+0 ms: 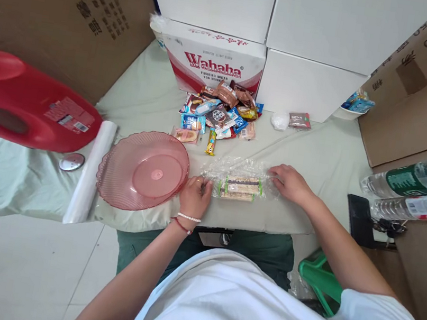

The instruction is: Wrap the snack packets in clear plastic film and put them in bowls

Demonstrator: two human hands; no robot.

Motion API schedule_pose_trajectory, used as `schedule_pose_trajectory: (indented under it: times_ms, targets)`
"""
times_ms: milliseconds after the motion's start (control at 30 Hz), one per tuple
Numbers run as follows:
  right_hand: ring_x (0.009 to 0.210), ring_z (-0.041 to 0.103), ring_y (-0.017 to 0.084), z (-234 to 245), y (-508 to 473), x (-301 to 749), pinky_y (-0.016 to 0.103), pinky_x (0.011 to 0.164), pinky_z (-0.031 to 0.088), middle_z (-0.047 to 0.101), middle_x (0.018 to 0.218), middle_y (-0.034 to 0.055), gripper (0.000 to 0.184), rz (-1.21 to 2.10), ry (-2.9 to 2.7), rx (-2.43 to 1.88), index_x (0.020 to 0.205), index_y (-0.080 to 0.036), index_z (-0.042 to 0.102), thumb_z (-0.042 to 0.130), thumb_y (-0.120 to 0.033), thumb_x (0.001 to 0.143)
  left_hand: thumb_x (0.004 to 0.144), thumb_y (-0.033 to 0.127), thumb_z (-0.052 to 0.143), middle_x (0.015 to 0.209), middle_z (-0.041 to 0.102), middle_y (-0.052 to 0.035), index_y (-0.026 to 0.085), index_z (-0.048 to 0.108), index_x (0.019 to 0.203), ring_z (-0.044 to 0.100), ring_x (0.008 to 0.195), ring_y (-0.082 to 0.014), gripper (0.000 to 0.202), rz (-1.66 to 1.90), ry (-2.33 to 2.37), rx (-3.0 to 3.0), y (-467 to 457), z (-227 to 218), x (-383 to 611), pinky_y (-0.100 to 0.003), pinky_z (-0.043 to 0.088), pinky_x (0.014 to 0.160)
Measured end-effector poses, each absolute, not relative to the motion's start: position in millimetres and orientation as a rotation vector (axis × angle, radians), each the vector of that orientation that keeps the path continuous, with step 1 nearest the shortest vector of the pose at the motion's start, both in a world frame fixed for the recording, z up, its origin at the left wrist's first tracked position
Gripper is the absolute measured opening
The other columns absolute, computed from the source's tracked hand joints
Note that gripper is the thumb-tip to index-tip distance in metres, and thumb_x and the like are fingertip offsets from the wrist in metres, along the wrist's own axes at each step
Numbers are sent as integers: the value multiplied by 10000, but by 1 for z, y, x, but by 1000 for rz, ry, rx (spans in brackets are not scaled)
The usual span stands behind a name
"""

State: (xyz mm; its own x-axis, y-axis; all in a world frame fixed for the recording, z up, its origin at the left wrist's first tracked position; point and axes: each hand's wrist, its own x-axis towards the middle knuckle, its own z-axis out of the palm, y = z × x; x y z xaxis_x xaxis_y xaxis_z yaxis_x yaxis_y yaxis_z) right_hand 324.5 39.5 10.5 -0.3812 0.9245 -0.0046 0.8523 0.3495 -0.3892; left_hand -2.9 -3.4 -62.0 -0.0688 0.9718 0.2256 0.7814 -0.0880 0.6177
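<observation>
Head view: pink plate (116, 167) left of centre; left hand (195, 197) curled at edge of clear bag (223, 164), snack packets (240, 187) in or on it mid-frame; right hand (292, 183) loosely bent opposite, likely to flatten bag; pinching, cannot tell.

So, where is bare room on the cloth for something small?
One patch lies right of the right hand, bordered by the bottles and the lower white box. Another lies behind the pink plate, between the left cardboard and the snack pile. It is crowded where plate, plastic roll and red jug sit close, and at the left hand, beside the wrapper.
</observation>
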Motion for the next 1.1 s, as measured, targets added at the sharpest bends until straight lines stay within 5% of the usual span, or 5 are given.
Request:
schedule_pose_trajectory:
  times_ms: [267,433,833,1000,1100]
  targets:
    - [1240,524,348,4,106,249,414,1001,445,673,1291,182,690,552,-2572,-1624,1491,-123,532,742,-379,885,873,347,620,1227,624,-199,122,571,1280,607,1181,-359,468,974,2140,1780,-3,-69,16,-499,490,1037]
    - [942,632,230,13,104,231,320,862,445,754,924,78,307,750,-2604,-1504,1207,-162,755,571,-187,962,852,334,649,1253,611,-215,98,507,1403,613,1181,-380,617,860,2166,1749,3,-69,17,-508,503,989]
    - [1013,574,253,6,-4,239,344,761,363,648,1137,126,346,353,-3090,-1042,1326,-294,714,476,-239,1081,821,279,632,912,633,-27,211,646,895,606,782,-174,102,1071,1828,1507,7,-64,0,-330,520,786]
    - [1027,571,233,4,-1,236,342,805,349,657,1147,111,324,486,-3002,-1087,1252,-246,738,452,-290,1107,708,181,699,1433,609,-130,224,447,1488,510,619,-66,821,1081,1500,1296,20,-54,0,-271,488,653]
    - [1000,570,223,3,1,236,334,787,329,666,1108,96,281,566,-2943,-1109,1176,-222,751,492,-295,1096,663,163,708,1306,694,-92,263,284,1626,481,613,-68,1057,1037,1284,1239,35,-47,1,-261,468,659]
